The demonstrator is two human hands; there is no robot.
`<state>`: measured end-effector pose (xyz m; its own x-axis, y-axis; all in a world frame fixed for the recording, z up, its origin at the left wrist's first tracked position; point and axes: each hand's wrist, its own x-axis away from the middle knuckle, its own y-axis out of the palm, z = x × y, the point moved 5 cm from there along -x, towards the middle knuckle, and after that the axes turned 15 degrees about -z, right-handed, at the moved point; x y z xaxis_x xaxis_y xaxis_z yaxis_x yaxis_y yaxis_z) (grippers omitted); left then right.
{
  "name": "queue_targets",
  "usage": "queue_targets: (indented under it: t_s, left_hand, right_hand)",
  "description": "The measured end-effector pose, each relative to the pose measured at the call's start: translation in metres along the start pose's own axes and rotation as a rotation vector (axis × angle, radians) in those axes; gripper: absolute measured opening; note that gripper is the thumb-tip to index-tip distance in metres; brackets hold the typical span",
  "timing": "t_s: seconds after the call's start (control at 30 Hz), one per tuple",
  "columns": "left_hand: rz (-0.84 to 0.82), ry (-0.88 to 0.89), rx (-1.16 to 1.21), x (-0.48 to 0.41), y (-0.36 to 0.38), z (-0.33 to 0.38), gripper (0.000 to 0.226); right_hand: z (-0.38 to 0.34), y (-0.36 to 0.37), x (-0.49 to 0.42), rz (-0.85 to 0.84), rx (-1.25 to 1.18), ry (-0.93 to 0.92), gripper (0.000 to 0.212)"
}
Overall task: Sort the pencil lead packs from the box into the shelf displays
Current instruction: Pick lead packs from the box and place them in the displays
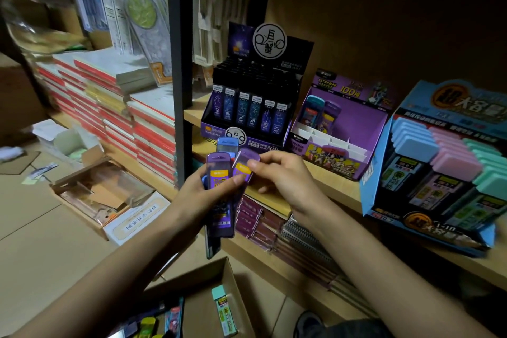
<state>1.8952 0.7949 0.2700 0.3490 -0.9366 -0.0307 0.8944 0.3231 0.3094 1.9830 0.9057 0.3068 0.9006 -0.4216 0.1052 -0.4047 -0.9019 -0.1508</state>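
Left hand (pixel 216 189), fingers closed round a fanned bunch of lead packs (pixel 220 192): one purple pack upright in front, a blue-capped one behind, more hidden in the palm. Right hand (pixel 279 175), thumb and forefinger pinching the top of a second purple pack (pixel 245 166) at the right edge of that bunch. Both hands raised in front of the shelf edge (pixel 274 200), just below the displays.

Directly behind the hands, on the shelf, a dark constellation display (pixel 247 110), rows filled with black-capped packs. Just right of it, a purple display (pixel 340 129): two packs, one blue-capped and one purple, upright in its back left corner, white dividers otherwise bare. Further right, a blue display (pixel 428 173) packed with blue, pink and teal-capped packs.

Below, near the forearms, an open cardboard box (pixel 219 282) on the floor: one teal-capped pack (pixel 225 310) flat on its bottom, several more packs heaped at the lower left corner, partly cut off by the frame edge.

Under the shelf, stacked notebooks (pixel 301 241). Left of the black upright, piles of red-edged pads (pixel 118 110) and another open carton (pixel 101 195) on the floor.
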Motion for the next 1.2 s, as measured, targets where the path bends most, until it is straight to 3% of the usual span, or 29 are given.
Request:
queue_targets:
  t_s: [0.2, 0.33, 0.57, 0.83, 1.2]
  left_hand:
    - [0.057, 0.015, -0.013, -0.004, -0.005, 0.0, 0.043]
    - [0.074, 0.035, -0.033, -0.006, -0.008, 0.001, 0.042]
    - [0.081, 0.029, -0.056, -0.006, -0.008, 0.001, 0.039]
    - [0.1, 0.021, -0.066, -0.005, -0.009, -0.001, 0.04]
    - [0.089, 0.008, -0.055, -0.006, -0.006, -0.005, 0.046]
  right_hand:
    - [-0.014, -0.036, 0.004, 0.157, -0.172, -0.032, 0.007]
    - [-0.032, -0.086, 0.014, 0.401, -0.234, -0.161, 0.011]
    - [-0.057, -0.133, 0.03, 0.773, 0.413, -0.412, 0.007]
    - [-0.048, -0.138, 0.013, 0.772, 0.682, -0.457, 0.017]
    - [-0.029, -0.151, -0.014, 0.719, 0.722, -0.178, 0.021]
